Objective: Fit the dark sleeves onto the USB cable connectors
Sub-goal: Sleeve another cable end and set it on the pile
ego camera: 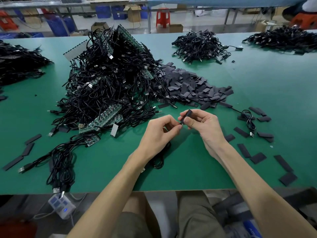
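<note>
Above the green table (197, 169), my right hand (204, 124) pinches a dark sleeve (186, 115) between thumb and fingers, its open end tilted toward my left hand. My left hand (161, 133) pinches the end of a black USB cable (160, 160) right at the sleeve's lower end; the connector itself is hidden by my fingertips. The cable's coil hangs down under my left wrist onto the table. A big heap of black USB cables with green circuit boards (109, 86) lies ahead to the left. A pile of flat dark sleeves (193, 86) lies ahead to the right.
Loose sleeves (257, 158) are scattered to the right and a few at the left (28, 149). One cable (248, 120) lies at the right. More cable piles (200, 45) sit at the far side and left edge. A power strip (61, 206) lies below the table edge.
</note>
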